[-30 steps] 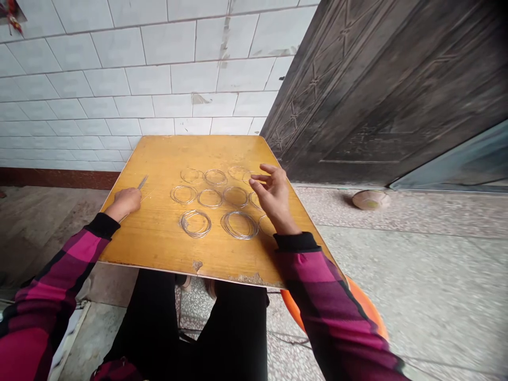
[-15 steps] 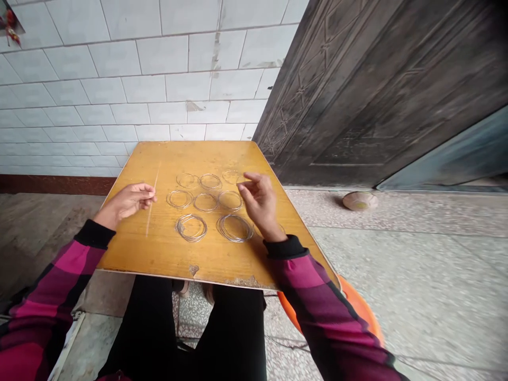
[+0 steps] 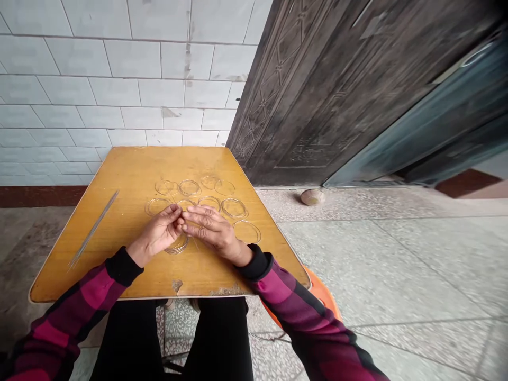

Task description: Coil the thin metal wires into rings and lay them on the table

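My left hand point(image 3: 159, 233) is closed in a pinch over the middle of the table, a thin wire point(image 3: 196, 245) seeming to run from its fingertips. Meeting it from the other side, my right hand point(image 3: 210, 227) has its fingers pressed together and its tips at the same spot; its thumb is mostly hidden. Beneath and around both hands lie several wire coils, including a thick coil point(image 3: 177, 246) partly covered by the left hand. Other coils, such as this ring point(image 3: 189, 187) and another point(image 3: 234, 207), lie beyond them. A single coil point(image 3: 246, 231) is beside my right wrist.
Several straight wires point(image 3: 93, 230) lie in a bundle at the left of the yellow wooden table point(image 3: 119, 275). A tiled wall point(image 3: 130, 119) stands behind it, a dark door point(image 3: 301, 106) at the right. An orange stool point(image 3: 323, 293) is partly under the right edge.
My hands, apart before, have come together near the middle; the left moved right and the right moved left. The view has shifted, bringing the straight wires and more coils into sight.
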### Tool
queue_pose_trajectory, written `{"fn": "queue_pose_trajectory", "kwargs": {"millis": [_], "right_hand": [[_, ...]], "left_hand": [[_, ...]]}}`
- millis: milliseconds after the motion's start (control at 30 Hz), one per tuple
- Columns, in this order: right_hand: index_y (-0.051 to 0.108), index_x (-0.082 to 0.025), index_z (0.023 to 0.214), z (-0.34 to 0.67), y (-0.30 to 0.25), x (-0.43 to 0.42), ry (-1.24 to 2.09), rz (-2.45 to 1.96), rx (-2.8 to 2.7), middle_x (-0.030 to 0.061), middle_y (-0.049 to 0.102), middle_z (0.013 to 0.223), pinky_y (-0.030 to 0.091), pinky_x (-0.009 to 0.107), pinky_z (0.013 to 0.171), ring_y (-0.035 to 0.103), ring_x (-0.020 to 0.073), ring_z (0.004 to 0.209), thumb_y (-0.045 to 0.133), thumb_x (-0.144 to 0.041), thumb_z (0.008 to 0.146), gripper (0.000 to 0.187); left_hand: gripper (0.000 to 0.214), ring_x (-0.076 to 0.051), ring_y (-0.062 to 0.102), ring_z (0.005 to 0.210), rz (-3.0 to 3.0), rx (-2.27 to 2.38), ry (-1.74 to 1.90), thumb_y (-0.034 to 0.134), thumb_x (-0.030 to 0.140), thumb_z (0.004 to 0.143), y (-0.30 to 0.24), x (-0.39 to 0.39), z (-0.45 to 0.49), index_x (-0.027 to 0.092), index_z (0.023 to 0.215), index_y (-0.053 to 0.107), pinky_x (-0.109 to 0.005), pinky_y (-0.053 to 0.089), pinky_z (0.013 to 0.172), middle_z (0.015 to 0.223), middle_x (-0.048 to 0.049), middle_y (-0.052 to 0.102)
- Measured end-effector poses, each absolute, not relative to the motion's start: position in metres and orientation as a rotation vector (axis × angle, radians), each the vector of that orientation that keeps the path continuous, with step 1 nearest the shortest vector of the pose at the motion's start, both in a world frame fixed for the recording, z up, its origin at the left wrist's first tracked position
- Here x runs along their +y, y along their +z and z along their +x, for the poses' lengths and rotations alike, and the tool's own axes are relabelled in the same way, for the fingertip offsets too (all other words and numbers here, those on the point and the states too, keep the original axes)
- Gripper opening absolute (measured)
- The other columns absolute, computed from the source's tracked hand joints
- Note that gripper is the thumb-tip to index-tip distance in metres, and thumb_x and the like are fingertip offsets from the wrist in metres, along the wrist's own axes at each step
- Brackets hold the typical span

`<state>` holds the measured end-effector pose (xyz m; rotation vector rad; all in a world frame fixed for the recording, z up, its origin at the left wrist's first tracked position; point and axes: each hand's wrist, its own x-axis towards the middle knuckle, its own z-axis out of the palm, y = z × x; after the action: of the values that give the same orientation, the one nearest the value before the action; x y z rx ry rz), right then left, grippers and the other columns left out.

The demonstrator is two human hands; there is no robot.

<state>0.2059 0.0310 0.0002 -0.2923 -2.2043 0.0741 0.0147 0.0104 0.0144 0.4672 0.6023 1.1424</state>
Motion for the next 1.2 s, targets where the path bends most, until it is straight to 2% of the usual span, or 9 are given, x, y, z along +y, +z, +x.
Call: {"fn": "queue_pose_trajectory", "kwargs": {"millis": [100,267,433,500,600,833,933,1033,1200], "right_hand": [[0.048,-0.038,0.144,0.204,0.005,0.025,0.14,-0.173,-2.201,0.001,0.071,0.127,0.053,0.049,0.106,0.055,0.021,0.135,0.055,-0.016,0.098,0.051],[0.062,-0.038,0.131,0.197,0.01,0.019,0.533,-0.065,-2.062,0.0018,0.075,0.118,0.055,0.048,0.103,0.065,0.021,0.123,0.068,-0.018,0.091,0.045],[0.076,-0.037,0.104,0.201,0.011,0.025,1.167,-0.056,-1.713,-0.0006,0.079,0.102,0.059,0.046,0.095,0.075,0.0195,0.102,0.07,-0.042,0.089,0.017],[0.078,-0.034,0.087,0.201,0.009,0.028,1.359,-0.103,-1.528,-0.0014,0.079,0.084,0.063,0.042,0.085,0.077,0.0185,0.085,0.073,-0.054,0.081,0.022],[0.071,-0.026,0.066,0.2,0.006,0.029,1.626,-0.176,-1.291,-0.0025,0.071,0.062,0.063,0.037,0.074,0.073,0.0157,0.067,0.073,-0.068,0.071,0.042],[0.056,-0.02,0.055,0.195,0.009,0.019,1.977,0.032,-1.037,-0.0076,0.048,0.048,0.059,0.026,0.064,0.057,0.008,0.048,0.065,-0.063,0.083,0.052],[0.047,-0.019,0.049,0.196,0.011,0.019,2.004,0.013,-1.03,-0.0087,0.038,0.042,0.057,0.024,0.057,0.045,0.0069,0.04,0.06,-0.066,0.085,0.06],[0.043,-0.019,0.048,0.197,0.012,0.02,2.028,0.016,-1.052,-0.0093,0.037,0.04,0.054,0.022,0.053,0.039,0.0056,0.036,0.061,-0.063,0.087,0.062],[0.045,-0.018,0.051,0.199,0.012,0.022,2.064,0.011,-1.138,-0.009,0.041,0.041,0.054,0.021,0.053,0.042,0.0053,0.036,0.063,-0.057,0.089,0.057]], "left_hand": [[0.012,-0.007,0.061,0.057,0.492,0.567,1.131,0.07,0.008,0.082,0.009,0.01,0.013,0.016,0.079,0.062,-0.016,0.049,0.052,0.069,0.0026,0.064],[0.012,-0.009,0.065,0.069,0.477,0.584,1.224,0.069,0.021,0.087,0.012,0.012,0.0,0.019,0.078,0.062,-0.023,0.054,0.068,0.075,0.003,0.067],[0.031,-0.01,0.066,0.068,0.465,0.613,1.278,0.053,0.036,0.098,0.02,0.008,-0.008,0.021,0.074,0.063,-0.024,0.055,0.071,0.066,0.003,0.064],[0.041,-0.012,0.066,0.065,0.455,0.568,1.24,0.049,0.044,0.099,0.022,0.003,-0.006,0.02,0.069,0.063,-0.026,0.055,0.066,0.061,0.0019,0.062],[0.047,-0.015,0.065,0.062,0.508,0.467,1.156,0.053,0.051,0.095,0.021,-0.003,-0.002,0.019,0.062,0.062,-0.028,0.055,0.06,0.055,-0.0002,0.06],[0.033,-0.018,0.065,0.064,0.603,0.226,1.037,0.079,0.044,0.077,0.018,-0.009,0.001,0.016,0.063,0.069,-0.032,0.057,0.064,0.056,-0.0015,0.06],[0.035,-0.016,0.062,0.062,0.603,0.234,1.035,0.079,0.045,0.076,0.02,-0.009,0.0,0.016,0.06,0.067,-0.031,0.056,0.063,0.053,-0.0004,0.056],[0.04,-0.014,0.057,0.057,0.597,0.271,1.06,0.072,0.047,0.082,0.02,-0.009,-0.001,0.018,0.057,0.063,-0.029,0.053,0.059,0.049,0.0013,0.049],[0.039,-0.013,0.052,0.052,0.683,0.245,1.022,0.079,0.048,0.075,0.018,-0.008,-0.005,0.018,0.055,0.063,-0.026,0.049,0.055,0.045,0.003,0.043]]}}
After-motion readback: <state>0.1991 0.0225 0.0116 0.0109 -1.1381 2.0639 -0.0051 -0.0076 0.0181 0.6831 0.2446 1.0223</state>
